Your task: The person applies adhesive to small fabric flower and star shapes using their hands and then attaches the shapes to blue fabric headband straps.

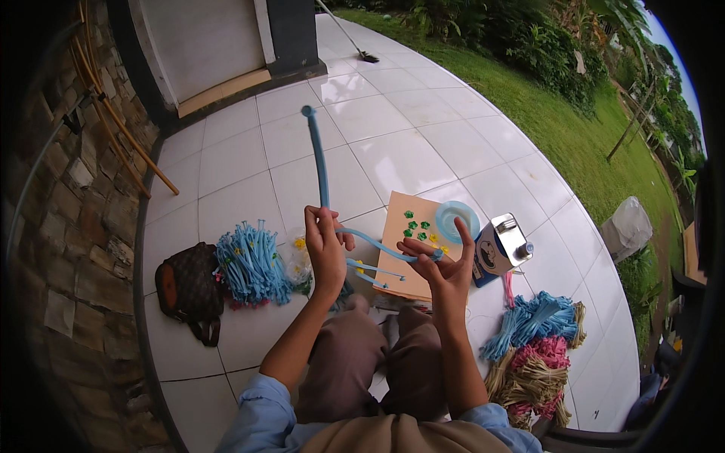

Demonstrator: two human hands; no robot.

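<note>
A long soft blue cord [318, 158] with a knobbed end runs upward out of my left hand [325, 245], whose fingers are closed around it. From that hand the cord appears to bend across to my right hand [447, 273], where thumb and fingers pinch its other end; the index finger points up. Beneath my hands lies a tan board [404, 208]. On it are small green flower-shaped pieces [408, 224], yellow ones [433, 237] and a light-blue round dish [457, 219]. More thin blue cords [381, 272] rest at the board's near edge.
A rectangular metal can [502, 245] stands right of the board. Bundles of blue [540, 325], pink and beige cords [532, 377] lie at right. Left are a blue cord bundle [249, 260] and a brown bag [189, 291]. A stone wall [64, 302] borders the tiled floor [279, 113].
</note>
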